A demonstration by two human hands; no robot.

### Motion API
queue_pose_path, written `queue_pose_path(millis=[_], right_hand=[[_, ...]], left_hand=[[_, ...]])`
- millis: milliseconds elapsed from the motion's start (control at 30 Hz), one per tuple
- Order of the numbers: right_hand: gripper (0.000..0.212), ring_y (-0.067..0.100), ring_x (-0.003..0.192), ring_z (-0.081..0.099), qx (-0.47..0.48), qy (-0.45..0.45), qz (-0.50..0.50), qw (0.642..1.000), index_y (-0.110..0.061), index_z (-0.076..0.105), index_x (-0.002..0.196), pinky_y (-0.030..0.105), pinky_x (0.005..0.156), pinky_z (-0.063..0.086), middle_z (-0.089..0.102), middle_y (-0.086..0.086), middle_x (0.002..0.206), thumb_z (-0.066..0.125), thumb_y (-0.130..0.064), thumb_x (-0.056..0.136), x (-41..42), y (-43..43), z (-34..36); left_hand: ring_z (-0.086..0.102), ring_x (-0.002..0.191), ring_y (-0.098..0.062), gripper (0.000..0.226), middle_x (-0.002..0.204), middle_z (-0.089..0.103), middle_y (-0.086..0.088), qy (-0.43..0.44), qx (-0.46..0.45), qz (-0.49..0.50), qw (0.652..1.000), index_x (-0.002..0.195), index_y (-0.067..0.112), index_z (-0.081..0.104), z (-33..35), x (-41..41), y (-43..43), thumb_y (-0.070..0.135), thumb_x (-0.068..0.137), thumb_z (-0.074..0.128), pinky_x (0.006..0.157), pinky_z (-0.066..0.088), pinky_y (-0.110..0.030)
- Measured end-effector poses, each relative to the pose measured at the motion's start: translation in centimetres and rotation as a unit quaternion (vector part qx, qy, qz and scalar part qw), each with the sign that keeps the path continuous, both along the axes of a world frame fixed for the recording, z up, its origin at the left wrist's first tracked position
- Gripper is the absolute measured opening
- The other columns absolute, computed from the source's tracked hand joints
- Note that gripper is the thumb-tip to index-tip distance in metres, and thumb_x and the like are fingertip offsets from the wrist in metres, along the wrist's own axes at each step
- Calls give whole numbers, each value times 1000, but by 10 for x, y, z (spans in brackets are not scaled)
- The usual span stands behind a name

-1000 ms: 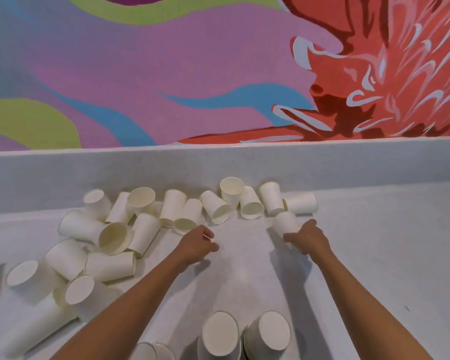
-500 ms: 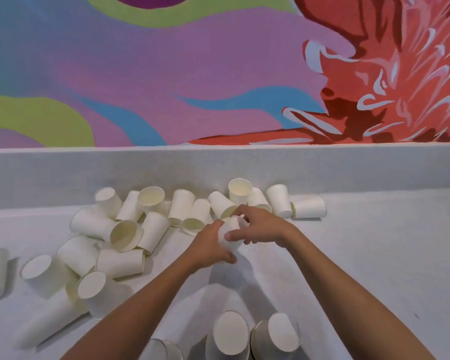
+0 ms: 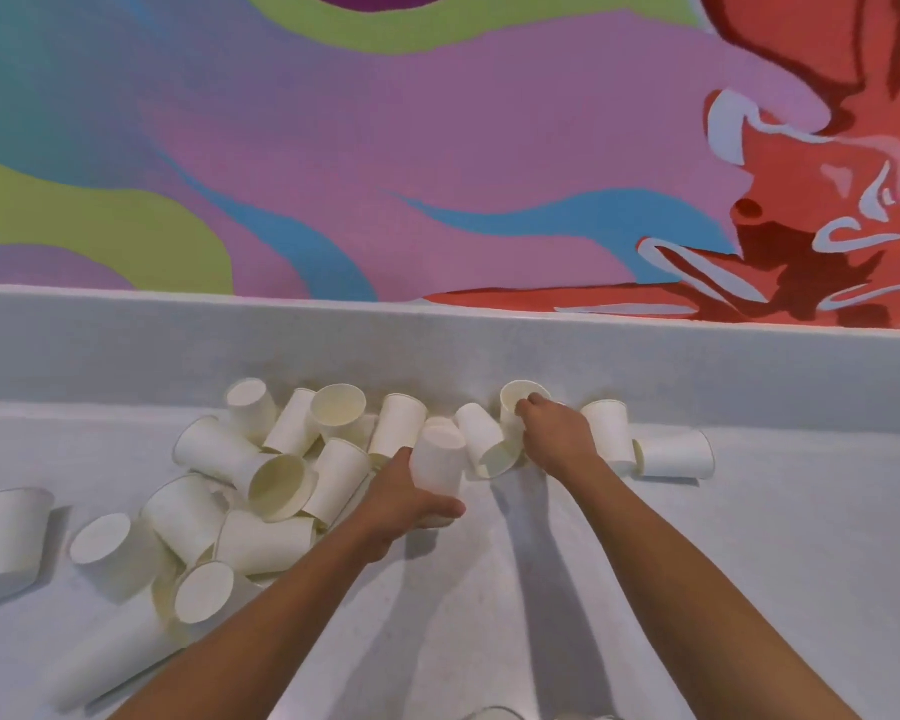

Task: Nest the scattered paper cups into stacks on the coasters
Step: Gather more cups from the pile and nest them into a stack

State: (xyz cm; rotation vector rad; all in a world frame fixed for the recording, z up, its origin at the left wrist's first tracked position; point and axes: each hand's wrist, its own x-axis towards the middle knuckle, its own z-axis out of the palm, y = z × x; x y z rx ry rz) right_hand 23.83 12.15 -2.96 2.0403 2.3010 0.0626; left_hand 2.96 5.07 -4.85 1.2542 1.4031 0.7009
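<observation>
The left hand gripped an inverted cup, base up, long axis near vertical, fingers wrapped round its rim end. The right hand's fingers pinched an upright cup's rim (mouth up). Gathering step; nesting next would need matching orientations.

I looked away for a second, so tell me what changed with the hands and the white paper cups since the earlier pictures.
The left hand now holds an upside-down white paper cup, passed over from the right hand. The right hand let go and reached back to the upright paper cup by the grey back ledge, fingers at its rim. The scattered cups on the left lie unchanged.
</observation>
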Motion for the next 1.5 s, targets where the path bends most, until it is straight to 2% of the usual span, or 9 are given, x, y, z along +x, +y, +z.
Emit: queue_pose_path(millis=[133,300,500,700,800,967,1133,1333,1500], right_hand=[[31,26,101,59,19,-3,22,1000,-13,55,120,31,71,40,61,6,112,47,-6,91,1,2,-4],[22,25,89,61,145,129,1,981,-11,62,113,31,73,50,66,10,107,50,-12,95,1,-11,27],[32,19,92,58,126,379,-143,906,-17,57,111,33,87,52,61,4,105,61,-39,88,1,-38,77],[31,21,90,61,71,538,-207,814,-17,56,107,32,75,54,61,6,104,60,-42,89,5,-61,78],[24,24,95,59,35,603,-248,757,-14,57,104,35,78,56,58,7,101,56,-36,93,3,-65,76],[24,29,93,56,-14,623,-290,726,-5,58,102,44,85,57,54,10,90,49,-27,95,-9,-78,68],[20,21,66,50,-67,694,-296,653,-5,54,104,42,76,58,49,10,75,43,-16,92,-30,-85,63],[14,20,55,49,-84,711,-268,645,-10,51,86,33,62,54,50,10,69,37,-9,91,-43,-93,61],[18,21,58,50,-90,701,-243,664,-9,51,80,30,59,52,51,12,70,36,-2,88,-46,-95,60]], left_hand=[[56,105,-20,75,115,57,-4,-18,-1,-11,1000,123,23,46,0,1,2,23,60,87,91,54,-44],[57,103,-19,66,114,57,-5,-28,7,-25,999,121,22,46,4,2,0,15,68,84,86,55,-37],[60,103,-18,72,115,61,-7,-92,12,-15,996,120,21,51,19,10,-9,24,55,81,69,54,-27],[60,105,-17,71,114,61,-1,-59,55,-56,995,122,25,49,34,16,-21,27,61,85,88,56,-39],[62,100,-18,63,115,64,-7,-149,35,52,987,119,20,53,39,21,-21,25,66,86,83,56,-37],[62,95,-19,46,104,62,-2,-285,-8,203,937,110,24,49,62,27,-20,28,75,79,84,48,-36],[56,113,-27,86,127,54,-9,-329,-5,265,906,139,18,33,68,35,-22,22,69,84,99,49,-48],[51,111,-26,97,125,42,-3,-294,22,318,901,145,29,19,65,27,-24,15,73,82,81,55,-41],[60,110,-30,69,124,58,-10,-313,-12,300,901,129,14,44,54,16,-20,14,71,83,69,59,-39]])
